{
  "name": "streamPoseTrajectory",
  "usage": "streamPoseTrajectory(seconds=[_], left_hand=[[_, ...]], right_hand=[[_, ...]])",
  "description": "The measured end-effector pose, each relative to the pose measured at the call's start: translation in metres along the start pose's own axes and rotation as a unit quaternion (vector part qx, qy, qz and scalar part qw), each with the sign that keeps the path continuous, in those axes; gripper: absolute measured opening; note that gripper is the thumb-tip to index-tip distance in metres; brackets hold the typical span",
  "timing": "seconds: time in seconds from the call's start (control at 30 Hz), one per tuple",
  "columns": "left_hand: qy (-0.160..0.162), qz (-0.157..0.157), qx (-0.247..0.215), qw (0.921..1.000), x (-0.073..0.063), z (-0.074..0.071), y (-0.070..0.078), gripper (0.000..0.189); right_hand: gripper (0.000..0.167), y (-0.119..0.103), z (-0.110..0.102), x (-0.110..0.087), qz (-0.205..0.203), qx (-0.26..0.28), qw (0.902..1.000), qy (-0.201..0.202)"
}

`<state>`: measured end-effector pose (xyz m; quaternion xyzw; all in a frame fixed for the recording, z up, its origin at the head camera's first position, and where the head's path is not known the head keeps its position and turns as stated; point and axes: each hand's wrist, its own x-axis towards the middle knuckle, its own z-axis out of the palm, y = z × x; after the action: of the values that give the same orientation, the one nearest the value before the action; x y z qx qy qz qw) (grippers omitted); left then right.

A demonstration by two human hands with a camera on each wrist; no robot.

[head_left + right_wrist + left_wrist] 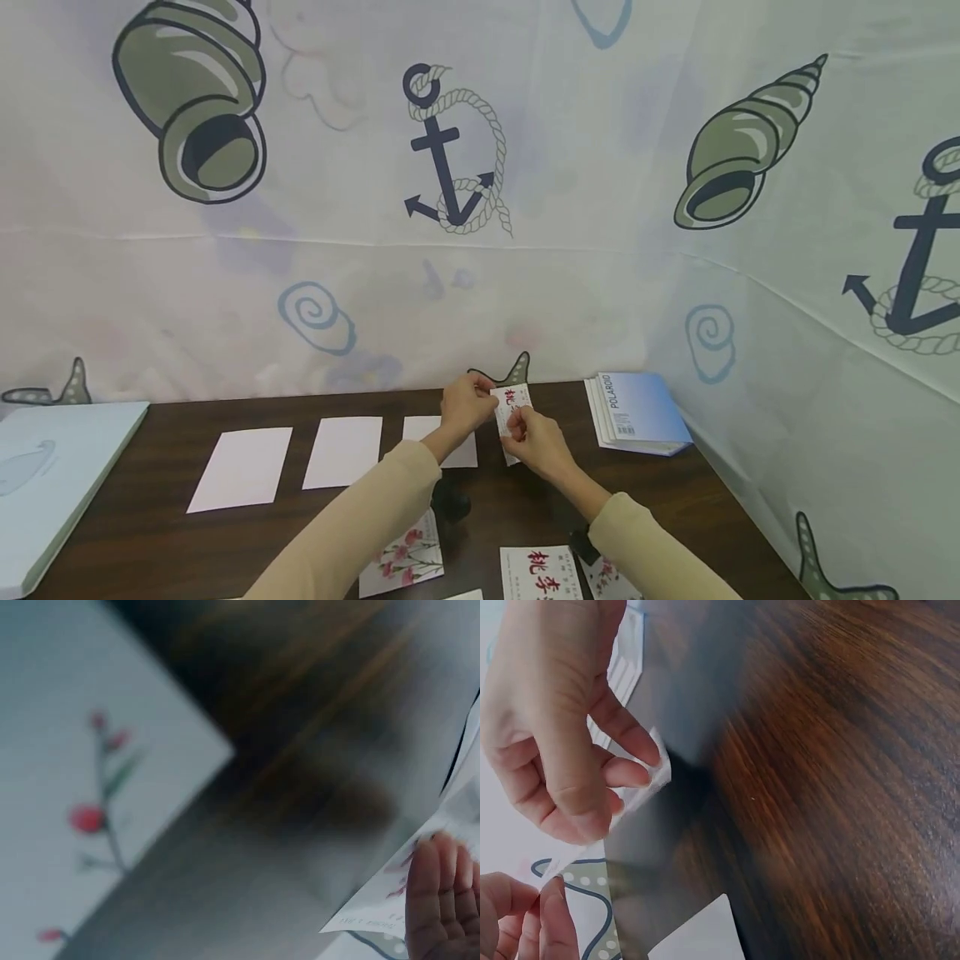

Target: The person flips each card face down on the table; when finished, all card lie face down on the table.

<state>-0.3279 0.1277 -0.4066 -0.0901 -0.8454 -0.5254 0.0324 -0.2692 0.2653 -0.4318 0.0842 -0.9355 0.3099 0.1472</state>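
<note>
A white card printed with red characters (504, 400) is held up near the table's back edge. My left hand (467, 410) pinches its upper left edge. My right hand (542, 442) pinches it lower on the right side, its fingers partly covering the print. The left wrist view shows the card (637, 796) nearly edge-on, with the right hand (551, 727) large above and the left hand (529, 919) low at the left. In the right wrist view, the right hand (442, 900) lies against the printed face of the card (375, 904).
Three blank white cards (240, 469) lie in a row at left. A blue-covered stack marked POLAROID (645, 410) sits at back right. Flower-printed cards (408, 554) and one with red characters (540, 575) lie nearest. A pale board (67, 475) occupies the left end; patterned cloth hangs behind.
</note>
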Motion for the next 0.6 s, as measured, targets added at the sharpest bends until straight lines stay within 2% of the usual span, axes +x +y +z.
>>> streamPoseTrajectory(seconds=[0.1,0.17,0.27,0.33,0.4,0.47,0.6], left_hand=[[0.006,-0.01,-0.024,0.9996,0.0,0.001,0.002,0.017],[-0.004,-0.018,-0.067,0.9975,0.001,0.002,0.002,0.018],[-0.045,-0.026,-0.156,0.9864,0.002,0.004,0.002,0.02],[-0.079,-0.028,-0.191,0.9781,0.001,0.006,0.002,0.025],[-0.096,-0.025,-0.185,0.9776,0.0,0.008,0.001,0.031],[-0.095,-0.021,-0.148,0.9843,-0.004,0.011,-0.002,0.037],[-0.051,-0.02,-0.074,0.9958,-0.01,0.014,-0.008,0.045]], right_hand=[[0.024,-0.001,-0.001,0.0,-0.006,-0.014,0.9997,0.018],[0.023,-0.002,-0.003,-0.001,-0.017,-0.017,0.9992,0.031],[0.014,-0.002,-0.009,0.0,-0.027,-0.014,0.9976,0.062],[0.011,-0.002,-0.014,0.002,-0.027,-0.017,0.9953,0.091],[0.01,-0.001,-0.02,0.005,-0.02,-0.014,0.9924,0.121],[0.009,-0.001,-0.027,0.008,-0.001,-0.004,0.9896,0.144],[0.009,0.0,-0.036,0.012,0.045,0.033,0.9852,0.162]])
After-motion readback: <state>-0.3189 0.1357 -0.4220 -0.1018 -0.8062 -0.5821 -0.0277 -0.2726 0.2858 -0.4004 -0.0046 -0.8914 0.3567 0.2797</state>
